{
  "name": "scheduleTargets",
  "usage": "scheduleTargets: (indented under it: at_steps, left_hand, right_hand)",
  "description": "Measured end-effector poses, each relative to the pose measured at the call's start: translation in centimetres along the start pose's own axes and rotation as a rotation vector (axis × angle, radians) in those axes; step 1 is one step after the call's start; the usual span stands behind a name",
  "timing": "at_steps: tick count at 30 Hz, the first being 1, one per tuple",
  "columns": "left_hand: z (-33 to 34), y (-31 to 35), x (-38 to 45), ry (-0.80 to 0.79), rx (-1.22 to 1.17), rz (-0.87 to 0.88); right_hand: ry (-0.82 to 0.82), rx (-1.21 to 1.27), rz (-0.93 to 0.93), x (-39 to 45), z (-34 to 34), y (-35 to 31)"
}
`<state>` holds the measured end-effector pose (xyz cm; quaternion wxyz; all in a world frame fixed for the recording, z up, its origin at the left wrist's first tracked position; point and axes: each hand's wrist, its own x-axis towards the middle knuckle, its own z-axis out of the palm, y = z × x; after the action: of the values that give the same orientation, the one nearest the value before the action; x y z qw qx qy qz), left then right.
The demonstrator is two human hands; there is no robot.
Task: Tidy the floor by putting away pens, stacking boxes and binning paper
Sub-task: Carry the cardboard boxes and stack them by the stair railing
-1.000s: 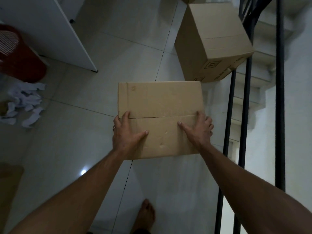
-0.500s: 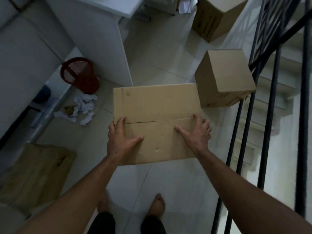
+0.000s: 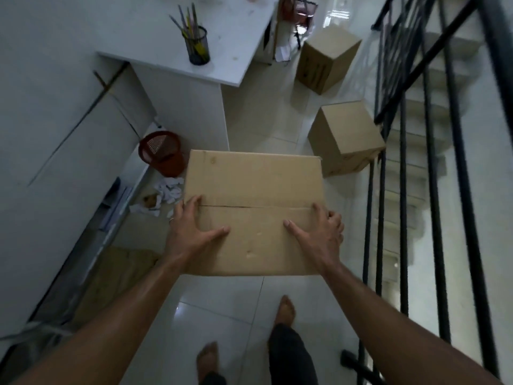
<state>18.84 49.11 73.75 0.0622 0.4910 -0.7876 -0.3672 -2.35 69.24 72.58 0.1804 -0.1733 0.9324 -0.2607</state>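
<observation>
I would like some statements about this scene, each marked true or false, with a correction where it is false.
1. Both hands hold the carried box. True: the left hand and the right hand grip its sides, thumbs on top.
2. The red bin stands on the desk. False: it stands on the floor beside the desk.
3. Crumpled paper lies on the floor near the bin. True.
4. The pen holder is empty. False: several pens or pencils stand in it.
5. Two more boxes are on the floor ahead. True: the near box is by the railing, the far box is beyond it.
</observation>
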Motion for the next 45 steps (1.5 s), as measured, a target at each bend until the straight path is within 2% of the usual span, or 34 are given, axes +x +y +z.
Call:
scheduleTargets:
  at_steps: [7, 13, 25, 39, 45]
  left_hand:
    - [-4.4, 0.3, -6.1, -0.161, 0.052, 0.243]
    - [-4.2, 2.6, -10.2, -0.353, 0.101, 0.426]
    - [4.4, 4.9, -21.9, -0.738, 0.206, 0.692]
    - [10.4, 2.6, -40.6, -1.063, 0.383, 0.977]
    - [13.4, 2.5, -48.3, -1.203, 0.461, 1.081]
  right_hand:
    - [0.185, 0.052, 0.180, -13.0, -2.6, 0.8]
    - [0.334, 0.140, 0.379, -23.6, -4.4, 3.9]
    - [0.599, 0.238, 0.780, -42.8, -3.2, 14.2]
    - [0.830, 0.306, 1.187, -66.5, -0.2, 19.5]
    - [0.901, 0.346, 1.373, -74.0, 0.6, 22.1]
